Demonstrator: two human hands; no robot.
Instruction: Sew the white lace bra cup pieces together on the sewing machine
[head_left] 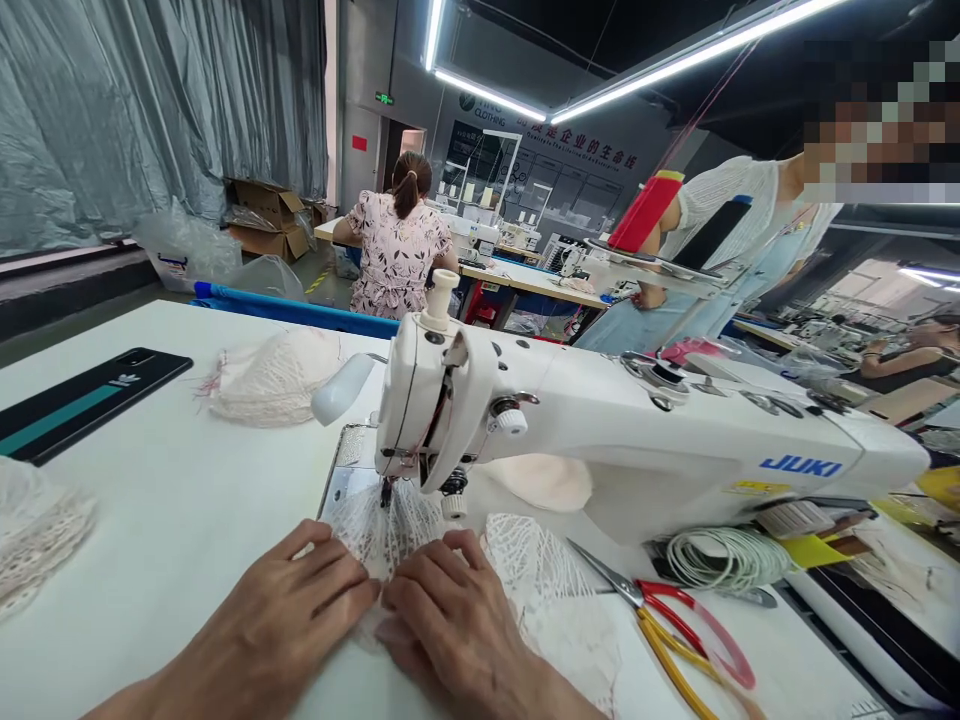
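A white sewing machine stands across the table, its needle area above a piece of white lace. On the near edge of that lace lie both hands, side by side and almost touching. My left hand has its fingers bent and pressed together on the fabric, left of the needle. Fingers curled, my right hand holds the lace just in front of the needle. More lace spreads out to the right of my right hand. The fingertips are partly hidden in the fabric.
Scissors with red and yellow handles lie at the right, near a coil of pale cord. A lace cup, a dark phone and stacked lace are at the left. Two people are beyond the machine, another far right.
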